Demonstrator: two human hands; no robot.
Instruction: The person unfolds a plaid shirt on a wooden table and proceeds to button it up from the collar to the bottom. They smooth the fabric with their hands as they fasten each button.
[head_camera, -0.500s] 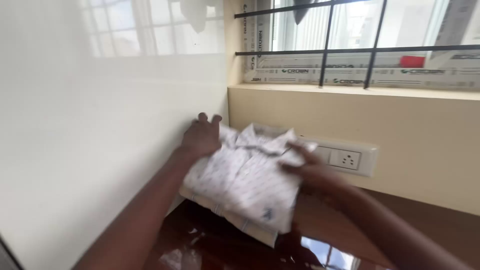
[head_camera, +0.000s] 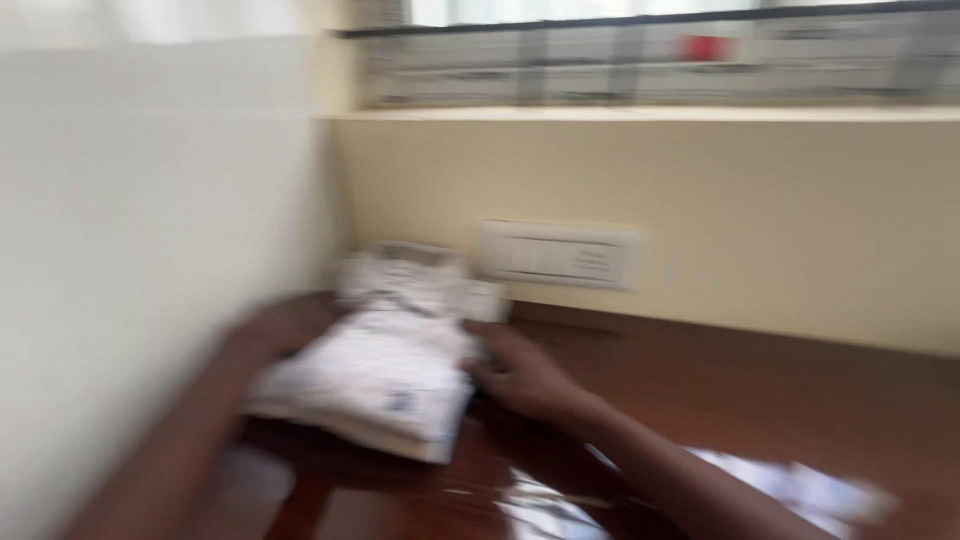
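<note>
Looking down through the head camera, I have a folded white shirt (head_camera: 385, 360) lying on the dark wooden tabletop (head_camera: 760, 400), at the lower left of centre in the frame, its collar end pointing toward the cream wall (head_camera: 700, 190) and close to the white switch plate (head_camera: 560, 255) above it.

My right hand (head_camera: 520, 378) rests against the shirt's right edge, fingers (head_camera: 490, 340) loosely curled and touching the cloth; motion blur keeps me from saying whether they pinch a fold or only press on it. My left hand (head_camera: 285, 325) sits at the shirt's left edge near the pale side panel (head_camera: 150, 250), partly behind the cloth, and I cannot tell how its fingers are set.

I judge the shirt light, soft and limp: it would sag and unfold if lifted by 1 corner, so a flat hold under both long edges, 2 hands together, suits it best. The polished wood looks slippery, so the bundle would slide easily.

The whole frame is smeared. The shirt's print, its collar and buttons, and the socket details are unreadable. My left forearm is cut off at the bottom left, and the window (head_camera: 650, 50) at the top is cropped.
</note>
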